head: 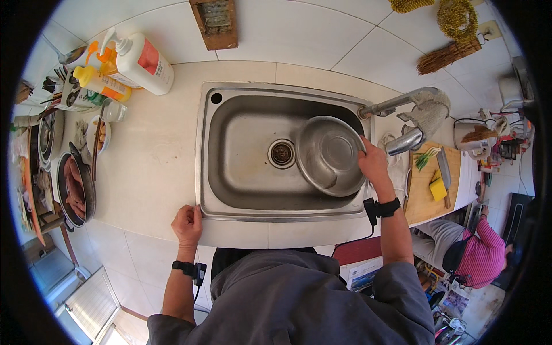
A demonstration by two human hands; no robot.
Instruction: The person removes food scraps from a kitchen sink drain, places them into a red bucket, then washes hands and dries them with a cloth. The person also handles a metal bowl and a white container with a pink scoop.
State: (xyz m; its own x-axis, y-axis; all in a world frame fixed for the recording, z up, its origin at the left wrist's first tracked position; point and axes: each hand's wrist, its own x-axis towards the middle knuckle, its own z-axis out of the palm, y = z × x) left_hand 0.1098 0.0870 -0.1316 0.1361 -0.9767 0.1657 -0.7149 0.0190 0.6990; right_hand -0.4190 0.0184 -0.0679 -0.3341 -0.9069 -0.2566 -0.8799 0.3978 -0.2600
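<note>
My right hand (374,164) grips the rim of a round stainless steel basin (319,142), which is tilted inside the right part of the steel sink (246,181). The sink's drain strainer (282,154) shows just left of the basin. My left hand (188,224) is closed, with nothing seen in it, and rests on the counter at the sink's near left corner. A faucet (407,140) partly wrapped in cloth has its spout over the counter to the right of the sink.
Pump bottles (146,64), a small bowl (105,142) and a dark pan with meat (89,194) stand left. Right, a wooden cutting board (420,198) holds a knife (443,168), green onions (426,158) and a yellow item (438,189). Another person (478,254) is at the far right.
</note>
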